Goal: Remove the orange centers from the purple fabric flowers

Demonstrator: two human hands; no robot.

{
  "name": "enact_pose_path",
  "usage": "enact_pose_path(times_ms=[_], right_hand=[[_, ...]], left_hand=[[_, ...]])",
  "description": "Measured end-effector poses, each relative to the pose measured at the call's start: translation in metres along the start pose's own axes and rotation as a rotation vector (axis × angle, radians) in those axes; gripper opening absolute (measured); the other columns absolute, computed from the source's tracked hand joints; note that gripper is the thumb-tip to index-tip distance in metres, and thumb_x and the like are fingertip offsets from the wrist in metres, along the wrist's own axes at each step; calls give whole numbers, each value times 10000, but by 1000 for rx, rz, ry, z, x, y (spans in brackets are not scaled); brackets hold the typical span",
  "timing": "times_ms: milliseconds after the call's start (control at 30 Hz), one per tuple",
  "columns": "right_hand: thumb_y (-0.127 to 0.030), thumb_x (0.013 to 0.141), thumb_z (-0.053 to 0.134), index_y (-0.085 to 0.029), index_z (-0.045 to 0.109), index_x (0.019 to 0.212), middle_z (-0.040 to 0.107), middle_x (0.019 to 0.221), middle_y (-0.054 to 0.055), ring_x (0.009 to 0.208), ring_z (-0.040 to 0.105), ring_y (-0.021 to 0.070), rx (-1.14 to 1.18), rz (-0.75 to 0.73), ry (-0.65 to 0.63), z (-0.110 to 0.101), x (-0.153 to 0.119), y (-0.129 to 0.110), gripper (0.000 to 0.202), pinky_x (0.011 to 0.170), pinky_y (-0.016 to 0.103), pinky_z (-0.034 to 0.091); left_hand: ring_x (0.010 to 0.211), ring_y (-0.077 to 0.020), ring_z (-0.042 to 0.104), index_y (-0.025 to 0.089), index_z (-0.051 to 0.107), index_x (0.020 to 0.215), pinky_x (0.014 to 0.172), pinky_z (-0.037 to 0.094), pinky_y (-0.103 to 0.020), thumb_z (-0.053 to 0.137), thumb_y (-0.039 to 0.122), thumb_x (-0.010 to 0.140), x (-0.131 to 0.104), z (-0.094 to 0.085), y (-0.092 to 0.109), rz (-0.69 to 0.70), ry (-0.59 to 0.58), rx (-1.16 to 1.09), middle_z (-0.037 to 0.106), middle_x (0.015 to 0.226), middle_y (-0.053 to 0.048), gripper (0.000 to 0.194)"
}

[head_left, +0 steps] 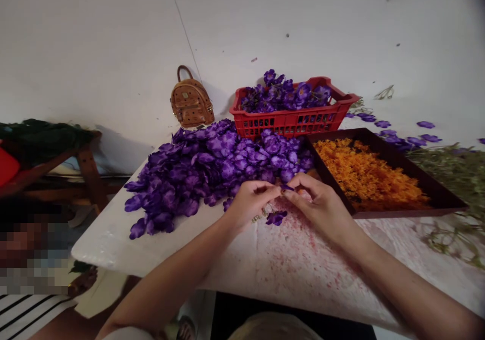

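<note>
My left hand (253,201) and my right hand (316,198) meet fingertip to fingertip above the table. The right thumb and fingers pinch a small purple petal piece (287,187). The left fingertips are pressed together beside it, on something too small to make out. Just below the hands hangs or lies a purple flower (277,217), with thin green stems by the left fingers. Behind the left hand spreads a large heap of purple petals (212,163). To the right of my right hand is a dark tray (397,212) of orange florets (367,176).
A red basket (288,123) with purple flowers stands behind the heap. A brown backpack (192,102) leans against the wall. Green stems (454,178) and loose purple petals lie at the right. At the left are a wooden rack (91,173) with greenery and part of another person.
</note>
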State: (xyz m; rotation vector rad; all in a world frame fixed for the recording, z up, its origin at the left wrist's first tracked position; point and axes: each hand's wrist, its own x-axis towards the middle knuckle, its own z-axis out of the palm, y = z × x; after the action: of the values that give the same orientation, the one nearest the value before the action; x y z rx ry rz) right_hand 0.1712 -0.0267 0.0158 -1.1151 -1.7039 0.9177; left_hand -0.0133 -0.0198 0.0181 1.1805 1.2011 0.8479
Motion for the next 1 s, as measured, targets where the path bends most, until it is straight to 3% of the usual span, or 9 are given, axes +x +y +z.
enact_pose_path(times_ms=[67, 133, 200, 300, 400, 600, 800, 900, 1000], right_hand=[[-391, 891, 695, -264, 619, 757, 567, 717, 2, 681, 482, 195, 45, 33, 4, -1, 0, 2, 200, 644, 349, 343], [-407, 879, 721, -264, 626, 763, 549, 720, -4, 663, 458, 186, 94, 63, 28, -3, 0, 4, 207, 637, 344, 331], [-412, 881, 730, -266, 632, 762, 556, 733, -4, 672, 467, 186, 145, 79, 28, -4, 1, 6, 213, 652, 346, 343], [-413, 885, 734, -267, 637, 745, 573, 734, 1, 681, 485, 194, 187, 91, -2, -4, 2, 7, 224, 667, 356, 360], [-415, 881, 742, -266, 635, 738, 578, 729, 3, 673, 485, 193, 196, 89, -1, -1, 3, 8, 232, 660, 356, 364], [-448, 879, 739, -257, 613, 710, 570, 717, 1, 678, 484, 189, 182, 84, 0, 2, 3, 9, 285, 661, 342, 375], [-474, 878, 742, -260, 616, 722, 543, 715, -2, 675, 474, 189, 178, 89, -18, 2, 2, 9, 293, 662, 344, 360], [-473, 877, 734, -258, 606, 710, 544, 715, 4, 679, 475, 193, 156, 72, -18, 1, 3, 9, 301, 668, 347, 375], [-472, 875, 730, -256, 592, 707, 533, 716, 3, 679, 465, 191, 138, 64, -12, 0, 4, 8, 307, 670, 346, 376]], left_hand=[[551, -102, 496, 180, 757, 770, 505, 368, -234, 699, 410, 876, -6, -19, -1, 156, 56, 204, 614, 644, 3, 260], [666, -141, 596, 188, 773, 790, 604, 438, -254, 676, 352, 899, -16, -46, -5, 299, 235, 406, 705, 735, -30, 220], [681, -161, 614, 189, 760, 795, 622, 433, -270, 693, 334, 890, -30, -72, -9, 273, 417, 580, 716, 733, -33, 185], [660, -167, 594, 190, 763, 848, 634, 403, -287, 756, 356, 859, -49, -95, -18, 121, 447, 809, 683, 702, -13, 166], [682, -163, 594, 198, 755, 971, 663, 396, -284, 789, 329, 843, -58, -94, -26, 87, 383, 869, 655, 720, 15, 187], [791, -176, 652, 218, 733, 999, 710, 441, -276, 788, 279, 848, -62, -74, -28, 210, 368, 1005, 691, 923, -14, 171], [817, -215, 702, 287, 706, 1336, 652, 452, -292, 628, 260, 971, -46, -69, -24, 194, 317, 1327, 696, 1223, -85, 374], [773, -195, 681, 245, 772, 1176, 632, 436, -283, 590, 257, 998, -33, -68, -26, 195, 293, 1364, 700, 1187, -85, 255], [743, -168, 640, 205, 783, 995, 641, 422, -270, 566, 226, 1005, -26, -71, -29, 268, 339, 1265, 704, 1044, -69, 218]])
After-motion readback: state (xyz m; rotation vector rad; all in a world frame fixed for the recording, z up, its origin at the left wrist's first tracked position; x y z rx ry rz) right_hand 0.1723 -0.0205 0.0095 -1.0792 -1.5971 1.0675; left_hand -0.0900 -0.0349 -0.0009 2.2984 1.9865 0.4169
